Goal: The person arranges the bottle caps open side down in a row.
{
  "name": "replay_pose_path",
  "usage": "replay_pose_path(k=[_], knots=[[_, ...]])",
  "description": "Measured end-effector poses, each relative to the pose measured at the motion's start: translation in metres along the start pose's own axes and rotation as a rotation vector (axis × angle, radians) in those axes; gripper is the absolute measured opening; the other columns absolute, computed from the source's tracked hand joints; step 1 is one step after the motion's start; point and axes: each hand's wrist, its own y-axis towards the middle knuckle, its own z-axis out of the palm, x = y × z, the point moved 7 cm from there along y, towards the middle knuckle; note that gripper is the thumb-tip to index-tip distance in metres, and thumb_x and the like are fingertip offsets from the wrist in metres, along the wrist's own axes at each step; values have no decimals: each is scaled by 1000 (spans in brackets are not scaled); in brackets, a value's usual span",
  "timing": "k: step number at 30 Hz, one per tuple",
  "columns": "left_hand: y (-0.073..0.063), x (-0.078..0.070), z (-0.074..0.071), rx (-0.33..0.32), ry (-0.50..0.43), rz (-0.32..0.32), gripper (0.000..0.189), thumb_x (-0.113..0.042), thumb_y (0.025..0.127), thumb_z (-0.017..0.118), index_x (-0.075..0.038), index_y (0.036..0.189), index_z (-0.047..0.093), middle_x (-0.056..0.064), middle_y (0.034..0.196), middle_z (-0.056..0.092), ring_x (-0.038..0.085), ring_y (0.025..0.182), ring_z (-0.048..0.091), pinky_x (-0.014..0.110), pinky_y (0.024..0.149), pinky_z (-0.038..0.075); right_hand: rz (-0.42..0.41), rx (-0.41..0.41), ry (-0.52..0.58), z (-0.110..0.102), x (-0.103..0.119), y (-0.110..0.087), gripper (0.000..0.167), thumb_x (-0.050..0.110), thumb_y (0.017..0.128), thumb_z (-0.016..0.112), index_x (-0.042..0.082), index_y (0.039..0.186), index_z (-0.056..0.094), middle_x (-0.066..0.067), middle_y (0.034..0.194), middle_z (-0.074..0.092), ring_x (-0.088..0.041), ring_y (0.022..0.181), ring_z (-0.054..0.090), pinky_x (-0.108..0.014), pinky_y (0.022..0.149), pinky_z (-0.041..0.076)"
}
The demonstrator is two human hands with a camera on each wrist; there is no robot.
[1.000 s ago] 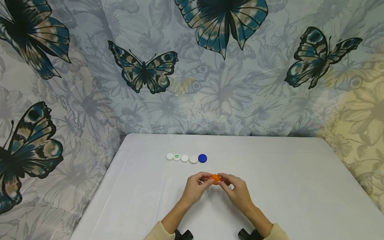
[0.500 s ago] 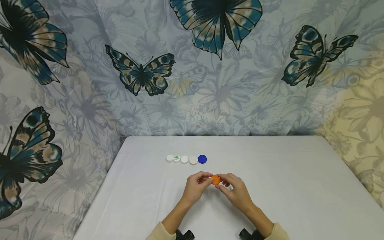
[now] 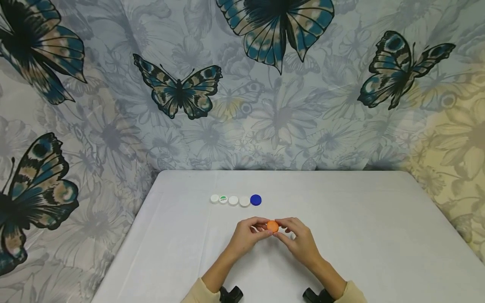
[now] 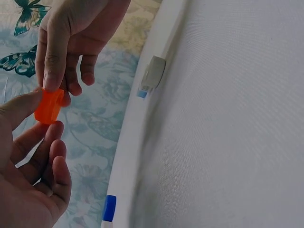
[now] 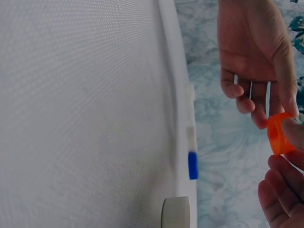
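Observation:
An orange bottle cap is held between the fingertips of both hands, its flat round face toward the head view. My left hand pinches the cap from the left between thumb and fingers. From the right, my right hand pinches it the same way. In the right wrist view the cap's hollow side shows, with fingertips at both ends. The left wrist view shows the orange cap between the two thumbs and forefingers, while the other fingers are loosely curled.
Beyond the hands, several white caps, one with a green mark, and a blue cap lie in a row on the white table. A pale round object shows near the table edge in the left wrist view. A butterfly-patterned wall covering rises behind.
The orange cap has turned slightly between the fingertips, and its flat face shows more fully. Fingers of both hands have shifted a little on it. The row of caps stays in place.

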Motion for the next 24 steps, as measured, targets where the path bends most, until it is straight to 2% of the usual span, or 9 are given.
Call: replay_pose_path(k=[6,13,24], knots=[[0,-1,-1,6,22,11,31,-25,83,78,-8,107,73,8,97,72,18,85,61,18,71,48,-2,14,19,1,0,0,37,-6,66,83,0,100,72,-5,91,72,-18,76,61,-26,62,53],[0,-1,-1,-8,12,20,33,-24,83,77,-7,111,70,8,99,72,11,84,61,18,71,49,32,31,-2,2,-2,2,35,-4,68,83,1,101,72,-5,90,71,-17,74,61,-27,62,54],[2,-2,-1,5,64,24,33,-26,84,76,-8,111,70,7,103,72,11,85,61,18,72,49,29,61,-19,4,-5,5,34,0,69,84,1,100,72,-5,89,72,-17,76,61,-27,62,55]])
